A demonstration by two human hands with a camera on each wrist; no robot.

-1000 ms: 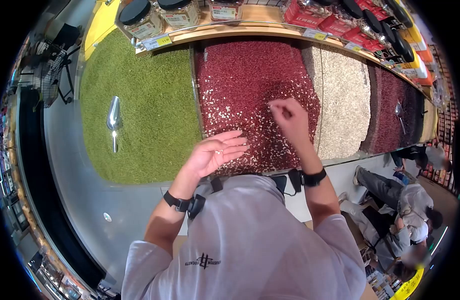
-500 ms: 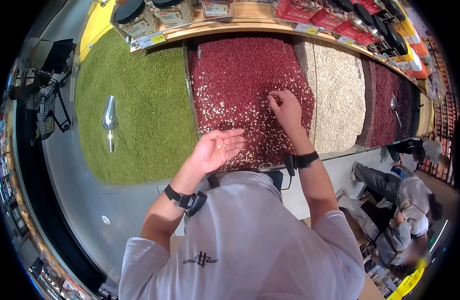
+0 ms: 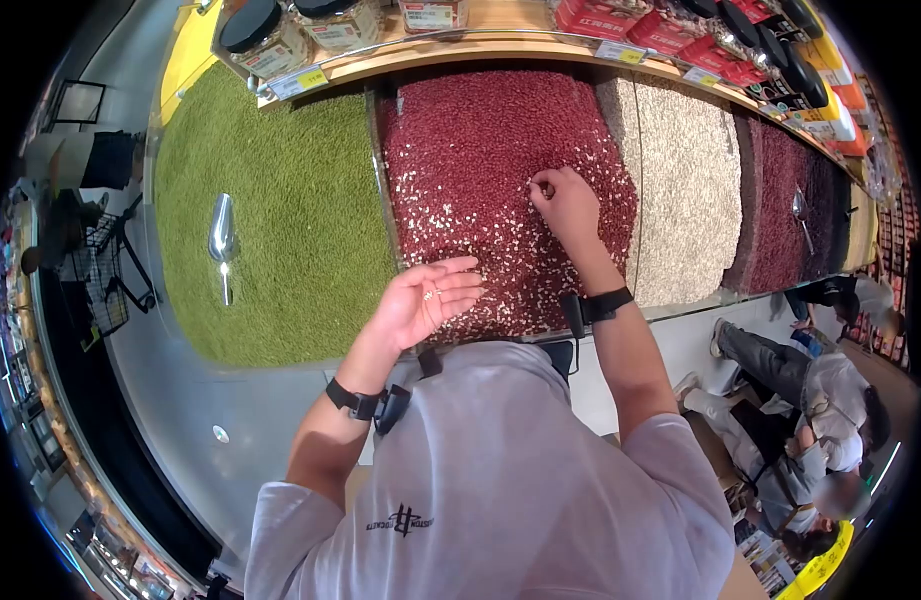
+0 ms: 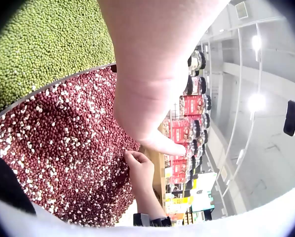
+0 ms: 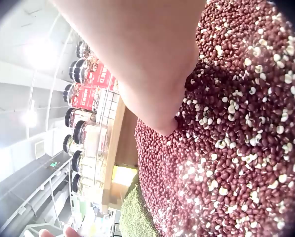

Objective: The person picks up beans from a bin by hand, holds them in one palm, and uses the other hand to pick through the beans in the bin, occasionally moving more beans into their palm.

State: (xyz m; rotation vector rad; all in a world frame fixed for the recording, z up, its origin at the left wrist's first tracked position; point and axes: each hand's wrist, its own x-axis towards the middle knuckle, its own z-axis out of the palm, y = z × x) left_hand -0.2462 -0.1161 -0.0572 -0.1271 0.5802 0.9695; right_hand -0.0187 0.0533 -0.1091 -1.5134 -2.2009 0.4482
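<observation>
My left hand is held palm up over the near left of the red beans, fingers extended. A few pale kernels lie on its palm. Farther right, my right hand reaches low over the beans, its fingers bent and the thumb meeting the index finger in a ring. I cannot tell whether a kernel sits between those tips. In the left wrist view the same bent right hand shows close over the beans. Many pale kernels are scattered among the red beans; the right fingertips are hidden in the right wrist view.
Green beans with a metal scoop fill the left bin. Cream-coloured grains lie to the right, darker beans beyond. A wooden shelf with jars overhangs the back. People crouch at the right.
The head view has shifted slightly. The right hand stays over nearly the same spot, its fingers bending closer together. The left hand stays palm up with the pale kernels.
</observation>
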